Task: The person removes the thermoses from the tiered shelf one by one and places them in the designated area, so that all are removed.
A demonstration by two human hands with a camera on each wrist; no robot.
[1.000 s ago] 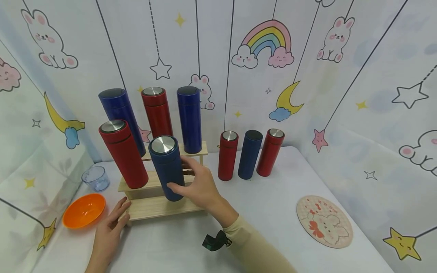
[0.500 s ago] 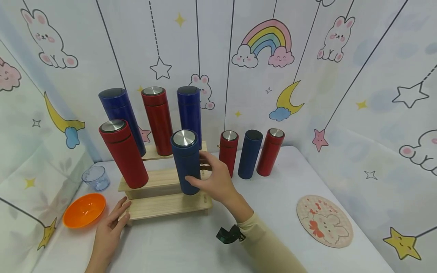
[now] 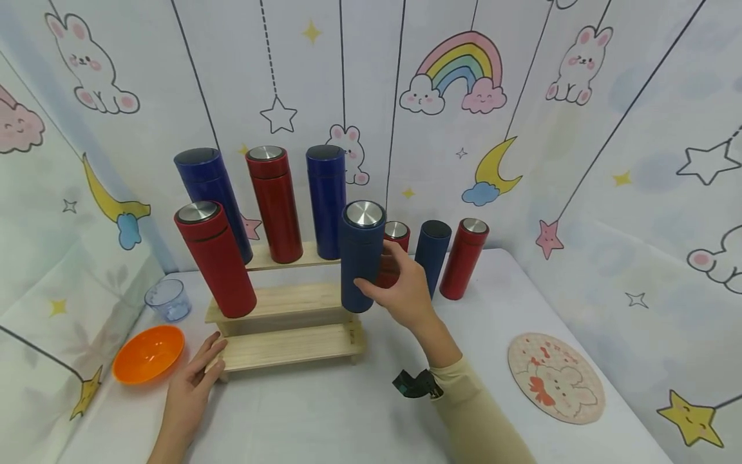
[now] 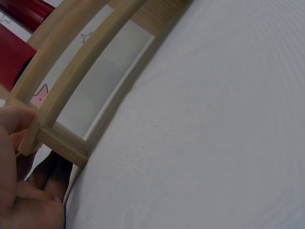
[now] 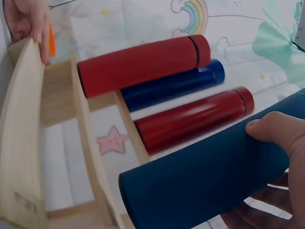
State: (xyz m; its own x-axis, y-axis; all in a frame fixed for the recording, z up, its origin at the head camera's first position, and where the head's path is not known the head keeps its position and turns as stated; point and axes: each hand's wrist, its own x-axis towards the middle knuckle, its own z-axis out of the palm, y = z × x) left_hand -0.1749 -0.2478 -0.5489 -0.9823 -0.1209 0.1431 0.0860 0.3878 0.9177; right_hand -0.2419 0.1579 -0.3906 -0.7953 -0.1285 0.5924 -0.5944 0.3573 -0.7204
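My right hand (image 3: 400, 290) grips a dark blue flask (image 3: 359, 254) with a steel lid, held upright in the air just past the right end of the wooden step rack (image 3: 284, 322). In the right wrist view the blue flask (image 5: 209, 186) fills the lower right, with my thumb (image 5: 271, 131) on it. My left hand (image 3: 194, 380) rests with straight fingers against the rack's lower left corner; the rack's corner (image 4: 57, 143) and the fingers (image 4: 24, 191) show in the left wrist view. A red flask (image 3: 216, 258) stands on the middle step. On the top step stand two blue flasks and a red one (image 3: 275, 203).
Three flasks stand on the table right of the rack: red (image 3: 394, 248), partly behind my hand, blue (image 3: 435, 251) and red (image 3: 462, 258). An orange bowl (image 3: 147, 353) and a clear cup (image 3: 167, 299) sit at the left. A round bunny mat (image 3: 555, 377) lies at the right.
My right hand has lifted the blue flask off the rack's middle step and carried it rightward and up, past the rack's right end. The left hand has stayed at the rack's corner.
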